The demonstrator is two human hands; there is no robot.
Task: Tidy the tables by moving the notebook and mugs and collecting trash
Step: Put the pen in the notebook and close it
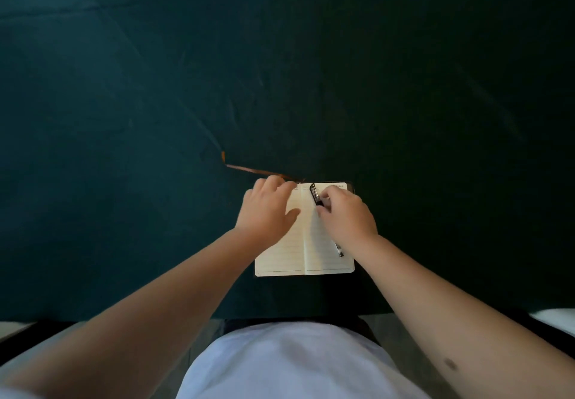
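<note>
An open notebook [298, 252] with cream lined pages lies on a dark green tablecloth [280, 71], close to the table's near edge. An orange ribbon bookmark [249, 169] trails from its top edge out to the left. My left hand [266, 212] rests flat on the upper left page, fingers spread. My right hand [347, 216] is over the right page with its fingers closed around a black pen [316, 194]. The pen's clip end sticks out above the fingers and its tip [339, 251] shows below the wrist. No mugs or trash are in view.
The dark green cloth covers the whole table, with creases across it. My white shirt [289, 364] fills the bottom centre. Pale surfaces show at the bottom left [12, 327] and bottom right [557, 321] beyond the table's near edge.
</note>
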